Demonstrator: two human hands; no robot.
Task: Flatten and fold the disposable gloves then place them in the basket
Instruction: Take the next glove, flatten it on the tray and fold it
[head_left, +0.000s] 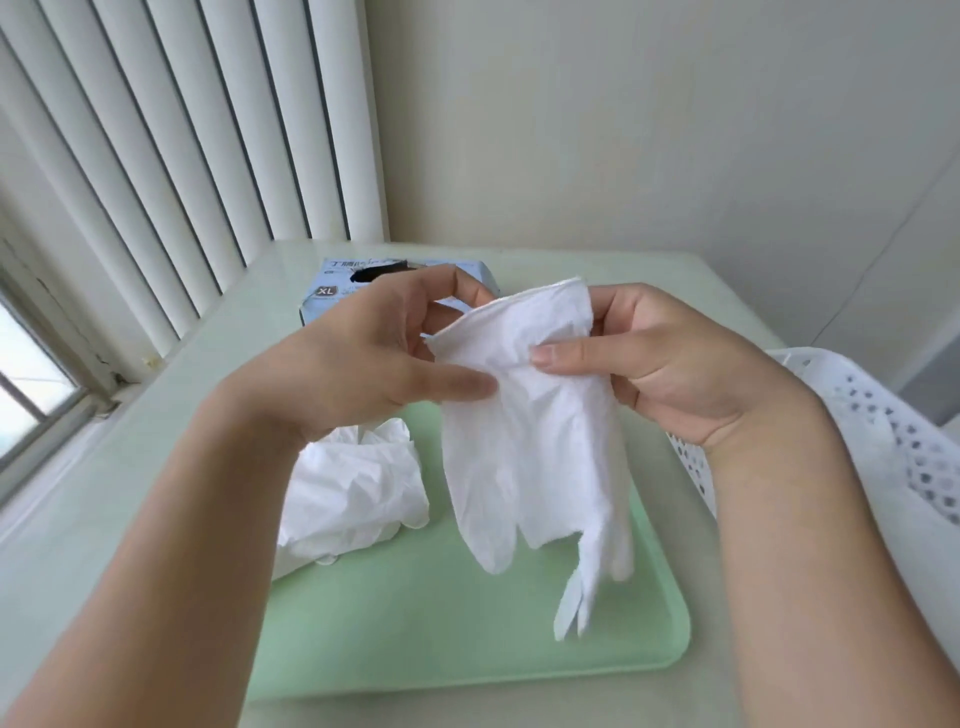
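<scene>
Head view: I log both hands raised above a pale green tray (415, 639), sharing one white disposable glove (530, 457) between them. The left hand (363, 364) pinches the glove's cuff edge on the left side, thumb pressed flat against the near face of the material and the other fingers curled behind it. The right hand (660, 364) grips the cuff on the right side, thumb lying across the front of the glove and fingers wrapped behind. The glove hangs cuff up, wrinkled, its finger parts pointing down over the tray; I cannot tell whether the lowest tips touch the tray surface. A heap of other white gloves (353, 493) lies crumpled on the left part of the tray, spilling a little over its left edge, apart from the held glove. Behind the hands I note a light blue glove box (332, 291) marked XL, standing on the pale table (156, 467) near its far edge. A white perforated basket (883, 441) sits at the right, just beside the tray's right edge and partly hidden behind the right forearm; I cannot see its contents. White vertical blinds (182, 156) hang at the left over a window (31, 374), and a plain wall (675, 130) fills the background.
</scene>
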